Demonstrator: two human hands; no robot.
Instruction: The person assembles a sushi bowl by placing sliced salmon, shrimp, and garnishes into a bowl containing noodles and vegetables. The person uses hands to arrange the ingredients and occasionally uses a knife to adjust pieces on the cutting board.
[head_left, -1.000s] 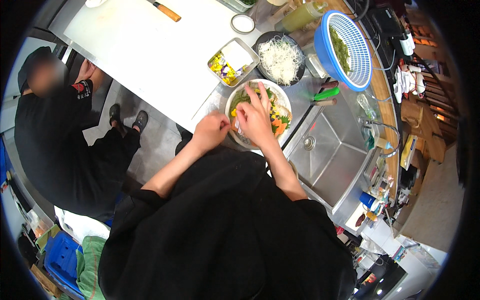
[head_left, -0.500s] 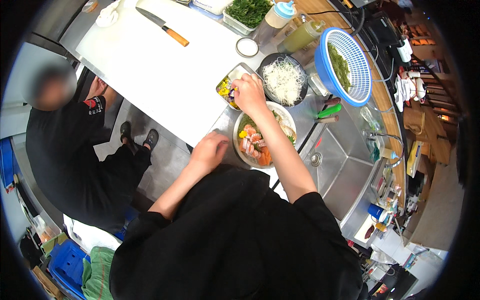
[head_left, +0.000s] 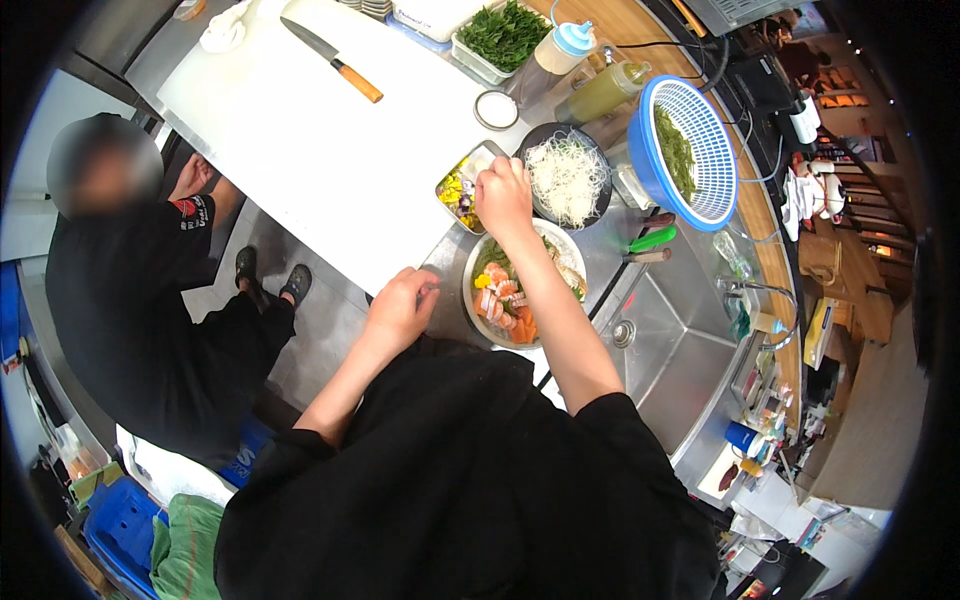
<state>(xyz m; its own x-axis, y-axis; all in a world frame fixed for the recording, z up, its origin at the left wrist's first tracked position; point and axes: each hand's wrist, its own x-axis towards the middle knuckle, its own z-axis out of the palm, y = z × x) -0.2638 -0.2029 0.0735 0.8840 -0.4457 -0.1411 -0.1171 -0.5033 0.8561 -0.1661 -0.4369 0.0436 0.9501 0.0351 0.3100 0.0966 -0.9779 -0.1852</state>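
Your right grip is bunched narrow over the tray, fingertips down inside it; whether they hold a flower, you cannot tell, since your own hand hides them. Your left grip is loosely curled near the counter's near edge, well apart from the tray, and you cannot tell whether it holds anything.

The relation that counts: the flowers lie just left of your right fingertips, in the tray's left part at the board's right edge. Your right hand is clearly nearer. The bowl sits on your side of the tray, toward the counter's near edge, under your right forearm. The tray's long axis is hard to judge beneath your hand.

Count one tray, one bowl, one black dish of white shreds, one colander, one knife, and three handles by the sink's edge. At least two bottles stand toward the counter's far edge. The flowers overlap too much to count.
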